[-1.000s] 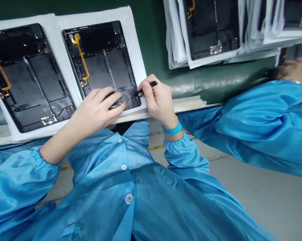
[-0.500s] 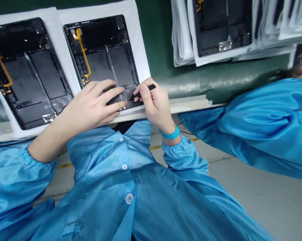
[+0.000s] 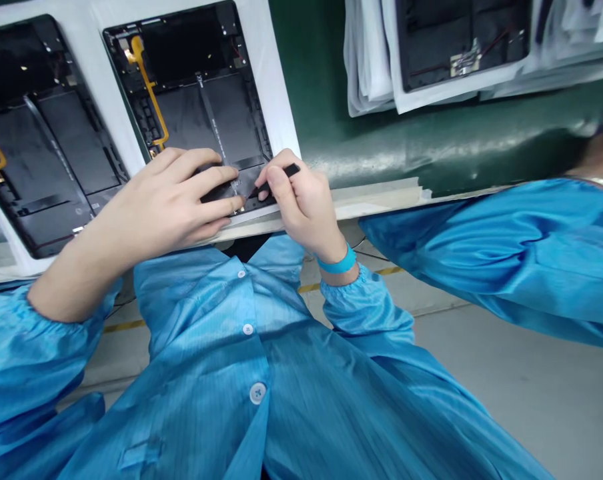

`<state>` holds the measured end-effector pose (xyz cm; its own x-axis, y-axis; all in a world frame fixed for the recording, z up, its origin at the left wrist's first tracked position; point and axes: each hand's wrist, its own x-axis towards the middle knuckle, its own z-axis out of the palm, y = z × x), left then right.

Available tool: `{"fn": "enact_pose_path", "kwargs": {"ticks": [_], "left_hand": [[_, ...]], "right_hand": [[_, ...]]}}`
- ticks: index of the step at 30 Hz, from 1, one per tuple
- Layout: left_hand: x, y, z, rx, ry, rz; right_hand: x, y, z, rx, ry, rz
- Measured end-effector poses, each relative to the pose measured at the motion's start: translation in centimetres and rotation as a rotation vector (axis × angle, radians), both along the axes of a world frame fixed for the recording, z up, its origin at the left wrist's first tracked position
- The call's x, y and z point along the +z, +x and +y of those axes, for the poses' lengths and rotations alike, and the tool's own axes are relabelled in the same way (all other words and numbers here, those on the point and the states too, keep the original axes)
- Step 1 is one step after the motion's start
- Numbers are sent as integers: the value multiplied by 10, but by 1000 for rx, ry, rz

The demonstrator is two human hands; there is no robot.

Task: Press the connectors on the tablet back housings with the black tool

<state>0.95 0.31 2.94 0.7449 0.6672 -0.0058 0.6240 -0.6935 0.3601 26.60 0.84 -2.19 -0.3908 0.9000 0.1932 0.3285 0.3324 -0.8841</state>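
Note:
An open tablet housing [image 3: 206, 113] with a black interior lies on a white sheet [image 3: 276, 100], its lower end under my hands. A yellow flex cable [image 3: 144, 87] runs along its left side. My left hand [image 3: 166, 197] rests flat on that lower end, fingers slightly apart, and hides part of it. My right hand [image 3: 299, 203] pinches a black plastic pry stick [image 3: 281, 177], whose tip is at the housing's lower edge, close to my left fingertips. A second open housing [image 3: 46, 133] lies to the left.
Several bagged tablet housings [image 3: 461, 47] are stacked at the upper right, above a green padded bench edge [image 3: 431, 157]. A co-worker's blue sleeve [image 3: 491, 247] reaches in from the right. A grey floor [image 3: 511, 393] shows below the bench.
The whole view has drifted, with the housings shifting up and left. My left hand has slid left, and the stick tip has dropped lower against the housing's edge.

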Motion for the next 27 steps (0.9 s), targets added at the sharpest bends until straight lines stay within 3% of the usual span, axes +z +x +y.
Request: {"fn": "enact_pose_path", "kwargs": {"ticks": [9, 17, 23, 27], "left_hand": [[0, 1, 4, -41, 10, 42], [-4, -3, 1, 39, -29, -23], [-3, -3, 2, -91, 140, 99], [-5, -2, 4, -96, 171, 94]], "right_hand": [[-2, 1, 1, 38, 62, -55], [-2, 2, 1, 41, 63, -45], [-2, 1, 0, 27, 39, -48], [-2, 1, 0, 26, 43, -57]]}}
